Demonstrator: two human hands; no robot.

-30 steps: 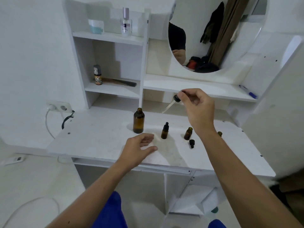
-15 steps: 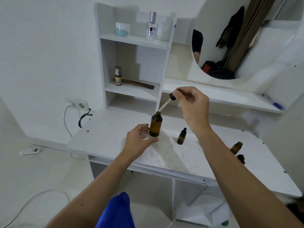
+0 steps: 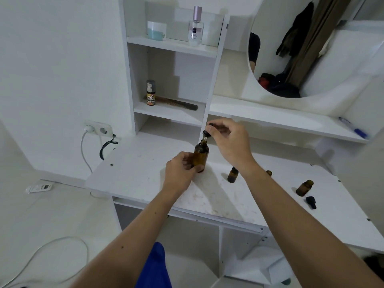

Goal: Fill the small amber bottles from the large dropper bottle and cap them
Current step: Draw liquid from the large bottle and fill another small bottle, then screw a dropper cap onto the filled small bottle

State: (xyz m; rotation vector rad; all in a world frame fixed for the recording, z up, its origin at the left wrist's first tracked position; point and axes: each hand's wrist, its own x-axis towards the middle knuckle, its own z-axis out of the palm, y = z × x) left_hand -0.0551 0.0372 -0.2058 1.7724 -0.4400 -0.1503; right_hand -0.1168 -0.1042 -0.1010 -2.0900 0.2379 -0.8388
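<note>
The large amber bottle (image 3: 201, 155) stands on the white desk (image 3: 133, 175), and my left hand (image 3: 180, 171) grips its lower body. My right hand (image 3: 230, 140) pinches the black bulb of the dropper (image 3: 206, 133), whose glass tube reaches down into the bottle's neck. One small amber bottle with a black cap (image 3: 232, 175) stands just right of my right wrist. An open small amber bottle (image 3: 304, 187) stands further right, with a loose black dropper cap (image 3: 311, 202) lying in front of it. Another small bottle (image 3: 269, 173) peeks out behind my right forearm.
A shelf unit at the back holds a spray bottle (image 3: 150, 92), a comb (image 3: 178, 103), a jar (image 3: 156, 30) and a perfume bottle (image 3: 196, 28). A round mirror (image 3: 311, 46) hangs to the right, with a pen (image 3: 353, 129) on the ledge below. A wall socket (image 3: 97, 128) and cable are at left.
My left hand moved to the large bottle and took hold of it. My right hand brought the dropper down so its tube went into the bottle's neck. The camera view shifted left.
</note>
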